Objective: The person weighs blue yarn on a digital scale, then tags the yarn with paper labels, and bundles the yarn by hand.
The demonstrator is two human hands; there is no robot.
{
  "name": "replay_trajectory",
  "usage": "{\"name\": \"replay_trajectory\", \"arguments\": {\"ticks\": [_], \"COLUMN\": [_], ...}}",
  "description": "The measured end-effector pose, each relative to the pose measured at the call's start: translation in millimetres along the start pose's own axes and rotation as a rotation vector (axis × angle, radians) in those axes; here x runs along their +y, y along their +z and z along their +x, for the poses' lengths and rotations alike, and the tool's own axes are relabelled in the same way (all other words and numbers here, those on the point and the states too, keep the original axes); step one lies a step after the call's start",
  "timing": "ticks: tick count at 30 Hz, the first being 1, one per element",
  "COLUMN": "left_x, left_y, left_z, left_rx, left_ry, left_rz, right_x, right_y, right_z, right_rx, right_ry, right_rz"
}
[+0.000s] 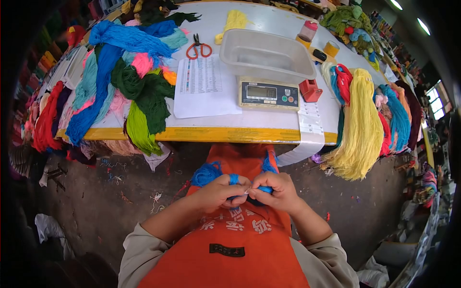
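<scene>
Blue yarn (206,174) hangs in a bundle at my lap, in front of the orange apron (225,259). My left hand (225,192) is closed around part of it, with a blue strand across the fingers. My right hand (276,191) is closed on the yarn too, its thumb and fingertips pinched against those of the left. Between the fingertips shows a tiny white piece (247,190), too small to name. The palms and the yarn inside them are hidden.
Ahead, a table (201,135) bears a scale (269,93) under a clear plastic tub (266,53), a printed sheet (201,91), red-handled snips (198,48), a red dispenser (310,90) and a label strip (311,117). Coloured skeins drape both sides, including yellow yarn (360,125).
</scene>
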State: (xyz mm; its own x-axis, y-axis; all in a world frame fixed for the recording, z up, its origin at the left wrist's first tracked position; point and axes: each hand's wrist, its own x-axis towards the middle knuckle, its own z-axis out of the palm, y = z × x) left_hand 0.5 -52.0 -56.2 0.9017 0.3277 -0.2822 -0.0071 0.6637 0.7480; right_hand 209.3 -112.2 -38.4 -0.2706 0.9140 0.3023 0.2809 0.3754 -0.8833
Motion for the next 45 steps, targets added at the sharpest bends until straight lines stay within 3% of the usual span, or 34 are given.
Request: {"name": "replay_trajectory", "arguments": {"ticks": [7, 10, 12, 22, 30, 36, 45], "left_x": [12.4, 17.1, 19.3, 17.9, 17.4, 13.4, 5.8], "left_y": [7.0, 7.9, 8.0, 6.0, 9.5, 5.8, 4.4], "left_z": [0.6, 0.3, 1.2, 10.1, 12.5, 13.7, 13.0], "left_rx": [0.137, 0.166, 0.217, 0.292, 0.336, 0.291, 0.278], "left_ry": [0.160, 0.209, 0.353, 0.352, 0.343, 0.255, 0.240], "left_rz": [0.202, 0.186, 0.422, 0.522, 0.530, 0.348, 0.323], "right_x": [5.2, 8.1, 3.3, 7.2, 6.2, 8.8, 7.5], "right_y": [10.1, 15.6, 13.8, 9.2, 6.9, 5.4, 10.5], "right_z": [4.8, 9.4, 14.9, 10.0, 6.7, 3.8, 1.2], "right_rx": [0.150, 0.221, 0.227, 0.163, 0.121, 0.121, 0.168], "right_ry": [0.084, 0.190, 0.252, 0.333, 0.262, 0.305, 0.348], "right_rz": [-0.029, 0.203, 0.307, 0.427, 0.480, 0.467, 0.517]}}
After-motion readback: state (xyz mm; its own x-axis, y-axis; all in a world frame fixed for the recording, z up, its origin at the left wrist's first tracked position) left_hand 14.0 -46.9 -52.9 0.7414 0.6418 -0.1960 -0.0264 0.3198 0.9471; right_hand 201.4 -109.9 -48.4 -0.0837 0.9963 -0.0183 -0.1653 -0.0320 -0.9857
